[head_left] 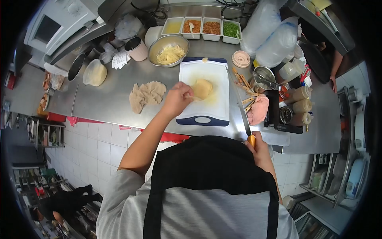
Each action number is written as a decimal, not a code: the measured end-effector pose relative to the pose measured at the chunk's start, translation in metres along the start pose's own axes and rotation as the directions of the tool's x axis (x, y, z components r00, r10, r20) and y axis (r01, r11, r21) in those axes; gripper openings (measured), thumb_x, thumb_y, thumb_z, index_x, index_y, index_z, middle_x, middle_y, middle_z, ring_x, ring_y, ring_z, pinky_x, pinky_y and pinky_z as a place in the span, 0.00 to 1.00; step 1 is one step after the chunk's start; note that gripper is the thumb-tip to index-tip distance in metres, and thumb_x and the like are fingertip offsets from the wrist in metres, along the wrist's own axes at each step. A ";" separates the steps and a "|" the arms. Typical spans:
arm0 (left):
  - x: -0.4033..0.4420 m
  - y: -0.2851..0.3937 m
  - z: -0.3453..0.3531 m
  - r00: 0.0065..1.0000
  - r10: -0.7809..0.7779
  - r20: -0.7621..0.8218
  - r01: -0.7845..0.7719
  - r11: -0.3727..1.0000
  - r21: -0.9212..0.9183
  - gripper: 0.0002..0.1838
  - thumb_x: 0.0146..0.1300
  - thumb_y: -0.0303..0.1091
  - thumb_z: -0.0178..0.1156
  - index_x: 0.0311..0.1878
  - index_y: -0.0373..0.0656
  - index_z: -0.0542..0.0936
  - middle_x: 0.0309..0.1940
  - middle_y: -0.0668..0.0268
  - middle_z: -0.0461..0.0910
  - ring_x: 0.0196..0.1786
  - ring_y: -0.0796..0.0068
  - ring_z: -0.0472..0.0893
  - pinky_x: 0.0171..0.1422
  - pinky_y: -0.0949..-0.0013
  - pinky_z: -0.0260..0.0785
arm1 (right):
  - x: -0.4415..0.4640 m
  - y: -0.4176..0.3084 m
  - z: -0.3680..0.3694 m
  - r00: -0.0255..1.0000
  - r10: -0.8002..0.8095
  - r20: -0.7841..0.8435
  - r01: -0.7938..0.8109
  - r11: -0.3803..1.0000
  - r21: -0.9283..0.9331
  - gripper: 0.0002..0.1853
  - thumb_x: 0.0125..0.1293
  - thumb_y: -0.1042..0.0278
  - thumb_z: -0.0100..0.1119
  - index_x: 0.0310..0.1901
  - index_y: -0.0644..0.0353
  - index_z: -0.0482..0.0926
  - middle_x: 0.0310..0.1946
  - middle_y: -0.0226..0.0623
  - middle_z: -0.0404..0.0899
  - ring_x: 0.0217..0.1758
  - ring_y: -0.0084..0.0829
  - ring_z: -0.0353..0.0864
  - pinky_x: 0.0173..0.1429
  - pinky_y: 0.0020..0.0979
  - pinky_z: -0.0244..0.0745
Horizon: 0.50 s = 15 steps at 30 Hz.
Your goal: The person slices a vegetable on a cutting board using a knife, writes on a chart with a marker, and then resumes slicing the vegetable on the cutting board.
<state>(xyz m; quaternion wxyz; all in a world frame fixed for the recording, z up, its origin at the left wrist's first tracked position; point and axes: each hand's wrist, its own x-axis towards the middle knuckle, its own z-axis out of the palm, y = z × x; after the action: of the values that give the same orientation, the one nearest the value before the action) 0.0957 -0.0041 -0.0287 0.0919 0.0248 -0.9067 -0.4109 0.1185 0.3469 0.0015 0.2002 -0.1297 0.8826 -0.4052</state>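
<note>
A white cutting board (pixel 189 75) with dark blue ends lies on the steel counter. Pale yellow round slices (pixel 203 88) rest at its middle, in a wet yellowish patch. My left hand (pixel 179 98) reaches over the board's left edge, its fingers pinched on a thin pale slice (pixel 192 98) beside them. My right hand (pixel 258 146) is closed round the orange handle (pixel 251 140) of a long knife, near the counter's front edge. The knife's blade (pixel 241 109) points away from me along the board's right side. Behind the board, a metal bowl (pixel 152 53) holds pale yellow shreds (pixel 171 54).
A crumpled beige cloth (pixel 146 95) lies left of the board. Four trays (pixel 211 36) of toppings stand behind. On the right are clothespins (pixel 242 81), a pink cloth (pixel 258 110) and squeeze bottles (pixel 302 106). Another person's arm (pixel 336 65) shows at the far right.
</note>
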 end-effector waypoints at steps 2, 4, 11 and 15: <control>0.009 0.001 0.009 0.969 0.203 -0.137 -0.199 0.979 0.044 0.10 0.45 0.20 0.62 0.32 0.44 0.78 0.33 0.61 0.73 0.38 0.58 0.76 0.41 0.64 0.71 | -0.003 -0.004 0.004 1.000 0.011 -0.009 -0.011 1.000 0.005 0.16 0.66 0.64 0.57 0.49 0.60 0.65 0.27 0.54 0.76 0.32 0.55 0.77 0.35 0.40 0.69; 0.016 -0.006 0.019 0.926 0.343 -0.160 -0.326 0.937 0.122 0.12 0.44 0.18 0.60 0.33 0.43 0.78 0.34 0.60 0.73 0.40 0.58 0.76 0.44 0.64 0.72 | -0.007 -0.007 0.008 0.999 0.042 -0.017 -0.042 0.999 0.005 0.16 0.66 0.64 0.57 0.49 0.60 0.65 0.28 0.55 0.76 0.33 0.55 0.77 0.36 0.40 0.70; 0.008 -0.028 0.022 0.853 0.515 -0.088 -0.478 0.837 0.268 0.17 0.43 0.18 0.58 0.40 0.40 0.79 0.42 0.59 0.76 0.49 0.55 0.74 0.54 0.59 0.70 | -0.012 -0.005 0.013 0.994 0.093 -0.052 -0.092 0.996 0.020 0.17 0.66 0.64 0.57 0.49 0.61 0.65 0.28 0.55 0.76 0.34 0.56 0.77 0.37 0.40 0.70; 0.012 -0.013 0.009 0.894 0.442 -0.078 -0.419 0.884 0.205 0.19 0.45 0.21 0.62 0.45 0.42 0.79 0.46 0.59 0.75 0.53 0.54 0.72 0.58 0.57 0.68 | -0.011 -0.009 0.011 0.993 0.085 -0.078 -0.084 0.996 0.019 0.16 0.66 0.65 0.57 0.49 0.61 0.65 0.28 0.55 0.76 0.35 0.57 0.77 0.38 0.41 0.70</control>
<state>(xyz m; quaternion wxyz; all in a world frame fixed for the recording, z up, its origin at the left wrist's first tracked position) 0.0817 -0.0072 -0.0428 0.2336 -0.1440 -0.9159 -0.2931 0.1342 0.3380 0.0047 0.1833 -0.0746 0.8913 -0.4079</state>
